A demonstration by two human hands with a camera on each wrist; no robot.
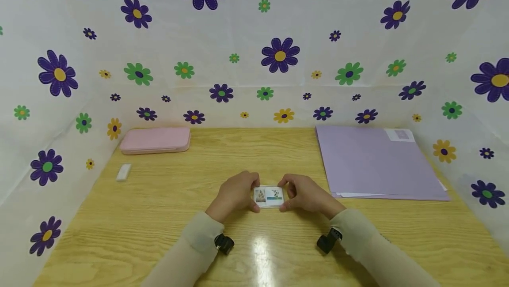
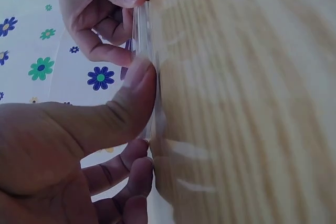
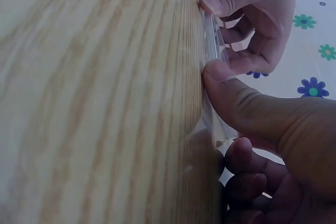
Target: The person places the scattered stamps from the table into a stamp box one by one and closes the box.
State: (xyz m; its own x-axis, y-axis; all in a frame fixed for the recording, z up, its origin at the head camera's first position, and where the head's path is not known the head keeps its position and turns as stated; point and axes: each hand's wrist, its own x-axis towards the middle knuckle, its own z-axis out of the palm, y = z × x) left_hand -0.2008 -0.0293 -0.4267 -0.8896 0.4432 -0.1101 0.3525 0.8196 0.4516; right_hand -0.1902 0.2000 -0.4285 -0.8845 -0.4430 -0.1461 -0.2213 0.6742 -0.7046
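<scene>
A small clear plastic card case [image 1: 268,196] lies flat near the middle of the wooden table, with a picture and a panda printed on the card inside. At its left end my left hand [image 1: 237,191] grips it, thumb at the near corner and fingers at the far one. My right hand [image 1: 305,194] holds the opposite end the same way. Seen edge-on in the left wrist view, the case [image 2: 142,35] is low over the tabletop, with the left thumb [image 2: 137,95] pressed along its near edge. The right thumb [image 3: 223,80] presses that edge too in the right wrist view.
A pink pencil case [image 1: 156,140] lies at the back left, with a white eraser [image 1: 123,172] in front of it. On the right lies a large purple folder [image 1: 377,163] with white paper edges showing. A flowered white cloth [image 1: 246,26] encloses the table's back and sides.
</scene>
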